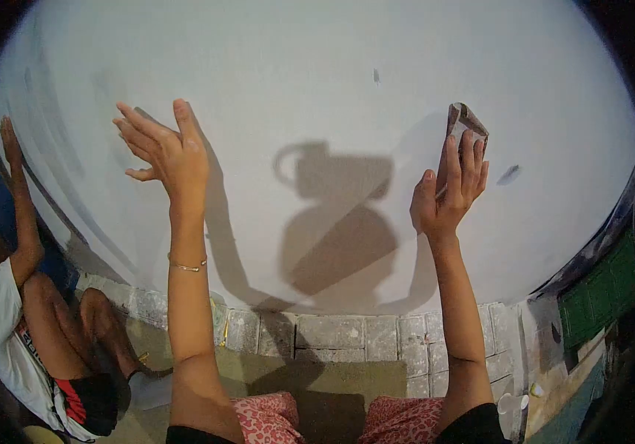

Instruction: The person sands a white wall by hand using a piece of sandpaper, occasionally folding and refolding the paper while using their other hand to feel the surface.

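My right hand (pixel 452 181) presses a folded sheet of sandpaper (pixel 454 118) to the white wall (pixel 332 96), fingers laid over it and thumb at its side. The sheet's brownish folded end sticks out above my fingertips. My left hand (pixel 166 152) is raised at the wall on the left, open and holding nothing, its fingers spread and thumb pointing up. A thin bracelet (pixel 187 265) circles my left wrist. Between my arms the shadow of my head and arms falls on the wall.
At the left a person (pixel 18 318) in a white shirt sits low, one arm raised against the wall. Grey tiles (pixel 330 333) line the wall's foot. A green panel (pixel 600 288) stands at the right, with small white cups (pixel 511 407) below. Dark marks (pixel 510 175) dot the wall.
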`<state>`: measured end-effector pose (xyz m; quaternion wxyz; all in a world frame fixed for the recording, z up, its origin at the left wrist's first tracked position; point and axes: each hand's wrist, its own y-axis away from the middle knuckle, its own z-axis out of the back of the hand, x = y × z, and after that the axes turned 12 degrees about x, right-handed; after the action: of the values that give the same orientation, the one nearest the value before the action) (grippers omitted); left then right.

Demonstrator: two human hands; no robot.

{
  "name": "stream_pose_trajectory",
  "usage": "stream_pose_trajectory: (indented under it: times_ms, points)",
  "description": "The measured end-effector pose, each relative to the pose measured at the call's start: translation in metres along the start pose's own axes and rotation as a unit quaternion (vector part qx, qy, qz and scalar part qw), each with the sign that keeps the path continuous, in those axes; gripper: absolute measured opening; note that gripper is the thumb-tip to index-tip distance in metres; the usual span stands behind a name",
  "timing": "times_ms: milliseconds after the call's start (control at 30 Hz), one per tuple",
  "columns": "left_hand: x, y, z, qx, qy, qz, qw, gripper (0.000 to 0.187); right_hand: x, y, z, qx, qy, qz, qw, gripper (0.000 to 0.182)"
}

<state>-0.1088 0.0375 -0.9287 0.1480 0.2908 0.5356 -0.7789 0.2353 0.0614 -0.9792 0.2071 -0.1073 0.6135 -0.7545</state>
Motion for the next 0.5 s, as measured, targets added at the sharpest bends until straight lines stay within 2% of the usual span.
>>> stream_pose_trajectory:
  times_ms: [200, 367, 467, 500]
  points:
    - [0.006, -0.012, 0.005, -0.023, 0.025, -0.021, 0.999, 0.088, 0.001, -0.001, 0.002, 0.005, -0.012, -0.004, 1.000, 0.049]
    - [0.002, 0.002, -0.002, -0.017, -0.052, -0.082, 0.995, 0.086, 0.000, 0.000, 0.001, 0.005, -0.007, -0.003, 1.000, 0.049]
    - [-0.009, 0.011, -0.006, 0.009, -0.018, -0.126, 0.992, 0.089, 0.002, -0.001, 0.003, 0.005, -0.010, -0.003, 1.000, 0.049]
    - [-0.015, 0.015, -0.005, -0.016, -0.056, -0.122, 0.991, 0.078, 0.002, -0.002, 0.004, 0.007, -0.013, -0.009, 1.000, 0.049]
